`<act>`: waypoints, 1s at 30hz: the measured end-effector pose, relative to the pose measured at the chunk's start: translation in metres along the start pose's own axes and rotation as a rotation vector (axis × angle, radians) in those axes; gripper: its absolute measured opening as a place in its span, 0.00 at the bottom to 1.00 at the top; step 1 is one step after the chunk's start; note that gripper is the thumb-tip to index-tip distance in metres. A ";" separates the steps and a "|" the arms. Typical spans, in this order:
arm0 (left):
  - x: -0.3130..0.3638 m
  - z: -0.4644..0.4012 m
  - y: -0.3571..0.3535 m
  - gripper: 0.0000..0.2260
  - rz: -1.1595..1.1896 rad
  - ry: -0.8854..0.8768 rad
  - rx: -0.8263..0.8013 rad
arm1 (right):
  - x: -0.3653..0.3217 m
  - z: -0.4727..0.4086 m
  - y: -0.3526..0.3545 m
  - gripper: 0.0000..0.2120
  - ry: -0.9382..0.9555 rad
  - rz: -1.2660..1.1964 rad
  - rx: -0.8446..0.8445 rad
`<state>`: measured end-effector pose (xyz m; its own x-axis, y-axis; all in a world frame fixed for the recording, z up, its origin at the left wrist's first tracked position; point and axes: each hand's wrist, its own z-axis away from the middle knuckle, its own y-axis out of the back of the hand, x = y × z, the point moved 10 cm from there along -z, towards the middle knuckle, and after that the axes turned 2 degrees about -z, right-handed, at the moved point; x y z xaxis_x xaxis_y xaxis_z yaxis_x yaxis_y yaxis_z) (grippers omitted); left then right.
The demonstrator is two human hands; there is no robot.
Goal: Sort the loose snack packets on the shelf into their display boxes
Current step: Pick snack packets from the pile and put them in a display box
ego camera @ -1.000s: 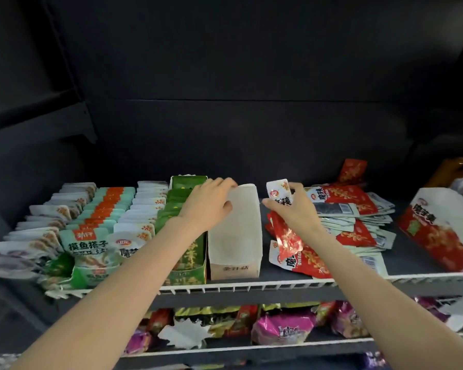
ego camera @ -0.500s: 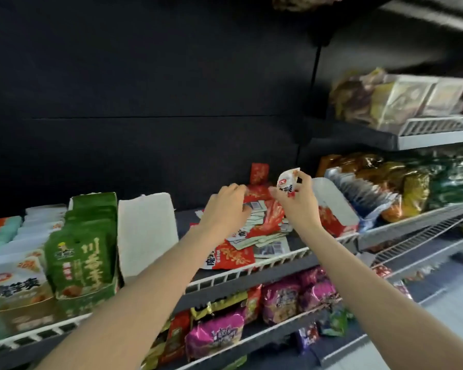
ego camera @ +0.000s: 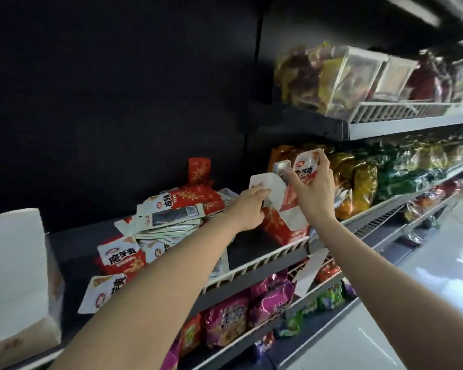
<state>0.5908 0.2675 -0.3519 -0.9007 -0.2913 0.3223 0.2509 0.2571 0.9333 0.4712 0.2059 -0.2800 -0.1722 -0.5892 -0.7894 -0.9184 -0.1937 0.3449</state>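
Note:
My right hand (ego camera: 314,193) grips a red and white snack packet (ego camera: 305,169), held upright above the open top of a red and white display box (ego camera: 281,222) at the right end of the shelf. My left hand (ego camera: 247,212) holds the left wall of that box, fingers at its white flap. A heap of loose red and white snack packets (ego camera: 161,222) lies on the dark shelf left of the box. One red packet (ego camera: 199,170) stands upright at the back.
A white-sided display box (ego camera: 16,276) stands at the far left. The shelf has a white slotted front rail (ego camera: 254,265). Purple and red bags (ego camera: 241,316) fill the shelf below. More snack bags and clear bins (ego camera: 358,76) sit on the shelves to the right.
The view swung right from the green and white boxes. My left hand left the white box and moved onto the red one. My right hand carried its packet right, over that box.

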 end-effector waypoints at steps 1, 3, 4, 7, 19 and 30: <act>-0.001 -0.005 -0.006 0.27 -0.010 -0.004 -0.007 | 0.009 -0.006 -0.004 0.37 -0.011 0.022 -0.016; -0.002 -0.011 -0.014 0.26 -0.026 -0.015 -0.008 | 0.028 -0.015 -0.012 0.37 -0.036 0.053 -0.050; -0.002 -0.013 -0.015 0.26 -0.018 -0.022 0.001 | 0.036 -0.018 -0.017 0.37 -0.050 0.069 -0.079; -0.002 -0.015 -0.012 0.24 0.050 -0.007 0.040 | 0.048 -0.021 -0.028 0.38 -0.050 0.132 -0.173; 0.008 -0.010 -0.004 0.24 -0.026 0.239 -0.183 | 0.053 -0.028 -0.050 0.26 -0.017 0.571 -0.816; 0.022 -0.002 0.004 0.26 0.530 0.582 -0.077 | 0.024 -0.036 -0.046 0.15 0.391 0.975 -0.956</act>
<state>0.5730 0.2600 -0.3411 -0.3287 -0.5887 0.7385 0.6378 0.4383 0.6333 0.5224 0.1726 -0.2961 -0.3340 -0.9378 0.0946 0.1268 0.0548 0.9904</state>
